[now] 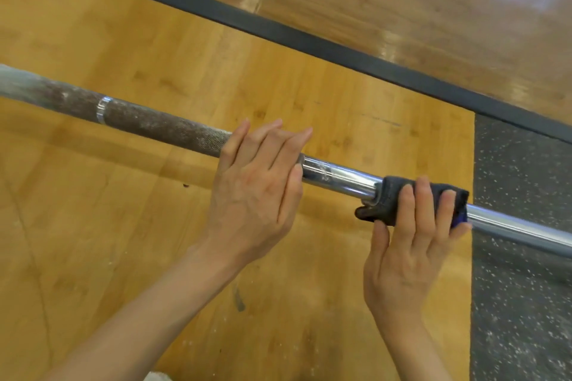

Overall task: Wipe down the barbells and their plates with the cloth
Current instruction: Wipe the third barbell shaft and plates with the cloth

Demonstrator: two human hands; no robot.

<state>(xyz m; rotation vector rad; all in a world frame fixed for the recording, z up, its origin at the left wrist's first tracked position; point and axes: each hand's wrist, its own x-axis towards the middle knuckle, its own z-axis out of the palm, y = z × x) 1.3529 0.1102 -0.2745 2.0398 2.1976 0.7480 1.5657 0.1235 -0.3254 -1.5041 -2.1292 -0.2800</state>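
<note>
Nearest me, the right hand (405,244) wraps a dark grey cloth (411,198) round the long steel barbell (340,178). The left hand (257,185) lies over its brown knurled stretch, fingers straight. Beyond lies the yellow wooden floor (123,40).

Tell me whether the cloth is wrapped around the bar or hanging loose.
Wrapped. The dark cloth curves over the shiny bar, held there by the right hand, whose fingers curl over it.

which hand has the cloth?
The right hand: its fingers wrap the dark cloth around the barbell. The left hand rests bare on the bar.
</note>
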